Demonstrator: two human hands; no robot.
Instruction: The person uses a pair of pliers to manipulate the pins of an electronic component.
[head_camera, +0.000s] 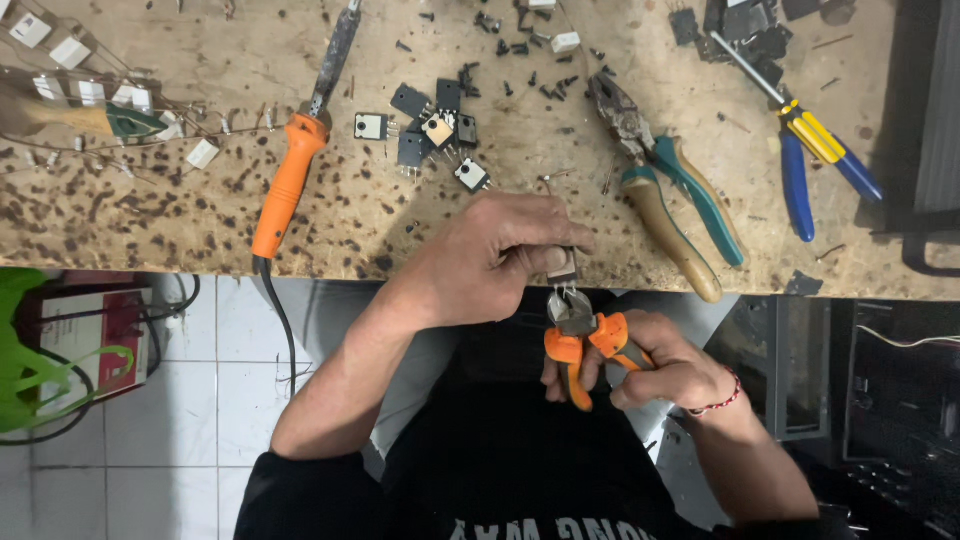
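soldering iron (290, 175) left of transistors (432, 132), pliers (665, 180) right, screwdriver (800, 125) far right, all on workbench (180, 210)

Left hand (500, 255): pinches small dark component (562, 264) at bench edge. Right hand (655, 365): grips orange-handled cutters (578, 335), jaws at the component. Worn workbench (200, 200): orange soldering iron (290, 175), teal-handled pliers (665, 185), loose transistors (435, 130).

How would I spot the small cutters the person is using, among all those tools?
Start at the scorched wooden workbench and drop below its front edge, to the person's lap. There the right hand grips small cutters under the left hand. Unlike the big teal-handled pliers and the orange soldering iron lying on the bench, these are short, orange-handled and in hand.
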